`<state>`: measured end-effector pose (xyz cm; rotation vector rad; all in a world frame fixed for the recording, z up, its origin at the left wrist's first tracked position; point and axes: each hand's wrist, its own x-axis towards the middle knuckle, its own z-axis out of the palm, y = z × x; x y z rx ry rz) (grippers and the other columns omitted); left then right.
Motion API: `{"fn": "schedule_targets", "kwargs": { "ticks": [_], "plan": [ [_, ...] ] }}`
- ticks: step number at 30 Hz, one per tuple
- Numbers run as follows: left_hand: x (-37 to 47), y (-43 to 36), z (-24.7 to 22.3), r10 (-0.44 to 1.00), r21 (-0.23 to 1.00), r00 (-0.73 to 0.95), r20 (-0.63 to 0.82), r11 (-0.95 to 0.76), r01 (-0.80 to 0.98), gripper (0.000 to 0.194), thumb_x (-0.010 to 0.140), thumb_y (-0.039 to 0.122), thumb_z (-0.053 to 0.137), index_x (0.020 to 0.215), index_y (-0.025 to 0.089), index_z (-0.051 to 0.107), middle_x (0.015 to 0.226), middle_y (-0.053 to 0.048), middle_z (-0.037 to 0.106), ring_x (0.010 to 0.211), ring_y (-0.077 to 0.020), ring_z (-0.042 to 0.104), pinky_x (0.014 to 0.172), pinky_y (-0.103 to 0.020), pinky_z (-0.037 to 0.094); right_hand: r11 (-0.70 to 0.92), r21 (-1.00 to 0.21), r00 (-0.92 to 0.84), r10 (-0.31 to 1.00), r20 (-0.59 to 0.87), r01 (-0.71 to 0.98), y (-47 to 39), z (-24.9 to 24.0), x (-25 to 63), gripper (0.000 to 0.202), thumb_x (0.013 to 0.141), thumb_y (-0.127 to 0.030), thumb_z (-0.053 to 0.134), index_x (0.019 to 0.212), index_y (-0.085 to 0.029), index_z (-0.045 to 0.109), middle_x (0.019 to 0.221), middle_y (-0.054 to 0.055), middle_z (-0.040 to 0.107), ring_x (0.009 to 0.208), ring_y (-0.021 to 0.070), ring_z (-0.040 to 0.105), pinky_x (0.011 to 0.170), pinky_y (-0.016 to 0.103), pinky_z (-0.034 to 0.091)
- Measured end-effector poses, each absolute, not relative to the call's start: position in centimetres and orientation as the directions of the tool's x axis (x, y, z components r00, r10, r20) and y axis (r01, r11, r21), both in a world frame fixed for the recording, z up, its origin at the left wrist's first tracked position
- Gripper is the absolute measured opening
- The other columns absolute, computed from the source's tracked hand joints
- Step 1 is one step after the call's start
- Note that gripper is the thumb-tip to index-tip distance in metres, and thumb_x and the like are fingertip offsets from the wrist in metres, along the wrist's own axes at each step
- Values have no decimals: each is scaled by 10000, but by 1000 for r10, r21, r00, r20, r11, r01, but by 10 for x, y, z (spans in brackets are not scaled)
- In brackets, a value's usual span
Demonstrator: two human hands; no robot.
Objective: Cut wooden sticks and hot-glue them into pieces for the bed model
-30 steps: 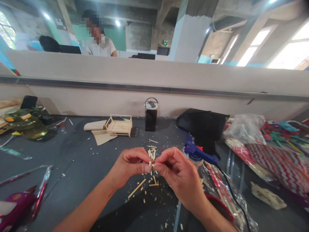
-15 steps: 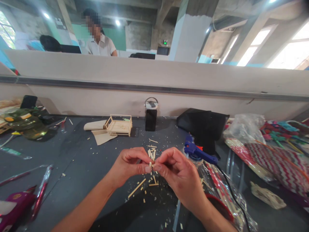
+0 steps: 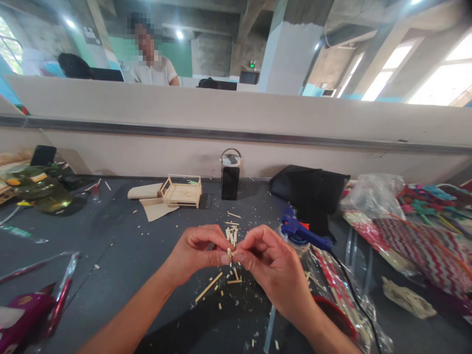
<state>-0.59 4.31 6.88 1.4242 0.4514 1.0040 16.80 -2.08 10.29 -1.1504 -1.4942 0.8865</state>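
Note:
Fingertip to fingertip, my left hand [image 3: 204, 248] and my right hand [image 3: 271, 258] pinch a tiny pale wooden piece [image 3: 229, 251] over the middle of the desk. Both hands are closed on it, and the fingers hide most of its shape. Just beyond and below them, short cut wooden sticks [image 3: 231, 234] and crumbs lie scattered. One longer stick [image 3: 208, 287] rests at an angle below my left hand. Farther back, a small frame built of wooden sticks [image 3: 182, 191] stands on the desk, beside pale sheets [image 3: 157, 207].
A blue glue gun [image 3: 304, 231] with a black cable lies right of my right hand. A phone [image 3: 230, 183] leans upright at the back. At left are a purple tool [image 3: 27, 317] and a greenish bottle [image 3: 40, 189]. Plastic packs [image 3: 383, 241] crowd the right. A person [image 3: 153, 69] stands behind the partition.
My hands stay almost still, with only a slight shift of the right fingers at the wooden piece. The person behind the partition has turned their head.

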Motion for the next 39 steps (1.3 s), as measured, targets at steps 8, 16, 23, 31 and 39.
{"fn": "schedule_targets", "kwargs": {
  "ticks": [8, 16, 23, 31, 39],
  "plan": [
    [-6, 43, 68, 789, 941, 550, 275, -102, -324, 118, 682, 184, 810, 778, 247, 783, 725, -7, 632, 691, -121, 559, 618, -244, 439, 267, -950, -35, 964, 264, 166, -20, 103, 167, 167, 823, -263, 676, 758, -208, 532, 632, -61, 562, 532, 78, 470, 485, 198, 373],
    [-1, 47, 63, 838, 881, 500, 221, 49, -470, 73, 691, 241, 807, 752, 245, 767, 697, 21, 613, 688, -105, 539, 647, -239, 404, 384, -882, -5, 917, 398, 275, -20, 103, 169, 57, 828, -224, 666, 854, -210, 617, 735, -31, 643, 593, 92, 569, 528, 191, 464],
    [1, 46, 58, 820, 866, 539, 192, 117, -486, 54, 700, 235, 799, 743, 233, 767, 676, 31, 591, 661, -91, 520, 642, -230, 387, 602, -645, -91, 760, 643, 470, -23, 103, 167, 105, 834, -108, 657, 898, -192, 664, 765, -18, 662, 612, 90, 557, 583, 208, 461],
    [1, 45, 59, 807, 882, 567, 166, 136, -452, 80, 677, 240, 815, 741, 223, 769, 669, 29, 576, 657, -96, 511, 642, -234, 381, 627, -629, -113, 744, 658, 459, -20, 105, 167, 121, 828, -87, 653, 908, -170, 690, 754, 5, 670, 630, 103, 577, 564, 215, 467],
    [2, 43, 61, 814, 896, 563, 143, 135, -423, 132, 626, 287, 847, 716, 224, 772, 665, 21, 570, 650, -105, 495, 633, -239, 364, 618, -640, -108, 753, 649, 457, -22, 104, 167, 85, 825, -92, 647, 843, -167, 682, 718, 1, 653, 614, 100, 577, 555, 215, 461]
  ]
}}
